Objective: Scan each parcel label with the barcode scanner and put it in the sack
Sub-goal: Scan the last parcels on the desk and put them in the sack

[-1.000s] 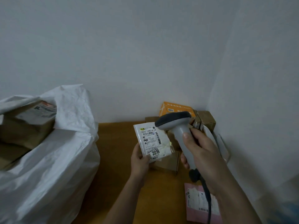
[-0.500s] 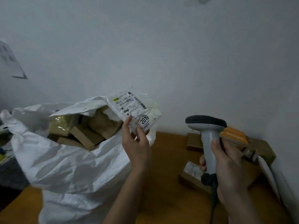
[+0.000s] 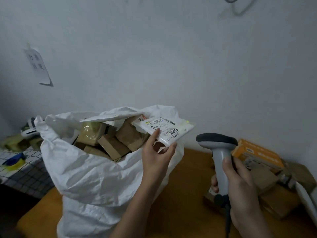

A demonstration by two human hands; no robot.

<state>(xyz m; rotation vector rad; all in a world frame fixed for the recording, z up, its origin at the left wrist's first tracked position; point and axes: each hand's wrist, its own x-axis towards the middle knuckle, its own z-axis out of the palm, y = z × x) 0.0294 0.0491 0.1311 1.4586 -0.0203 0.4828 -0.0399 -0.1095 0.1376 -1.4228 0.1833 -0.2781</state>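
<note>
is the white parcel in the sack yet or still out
Out. The left hand pinches the white parcel by its lower edge, above the rim of the sack, beside the open mouth with its brown boxes.

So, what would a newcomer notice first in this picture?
A big white sack stuffed with brown boxes fills the left. At centre the left hand pinches a white labelled parcel over the sack's mouth. On the right, the right hand grips a grey barcode scanner.
</note>
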